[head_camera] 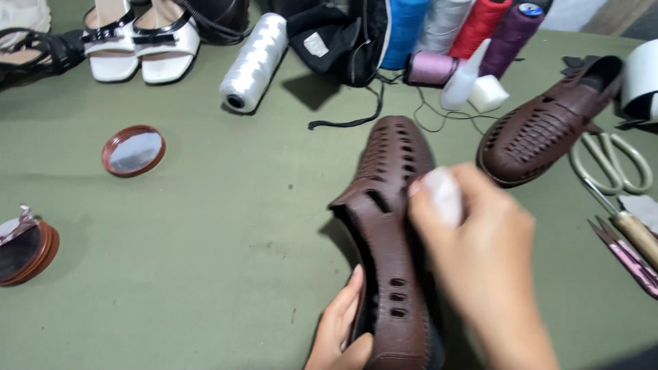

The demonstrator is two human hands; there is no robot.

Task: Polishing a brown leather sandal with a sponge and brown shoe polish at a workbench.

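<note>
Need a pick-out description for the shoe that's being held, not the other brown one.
On the green table, look bottom centre, where the left hand grips the brown perforated shoe at its heel end. The right hand presses a pale blurred object onto it. Its twin lies untouched further right, beside the scissors.

Brown perforated shoe point(391, 226): smooth, leather-like, faint sheen. Beneath it, green table cover point(205, 260): matt cloth. Far left of the shoe, round tin lid point(133, 151): glossy metal inside. Beyond the shoe, white thread cone point(255, 62): shiny wound fibre.

Open cloth point(205, 260) left; scissors point(612, 164) perhaps crowding right.
</note>
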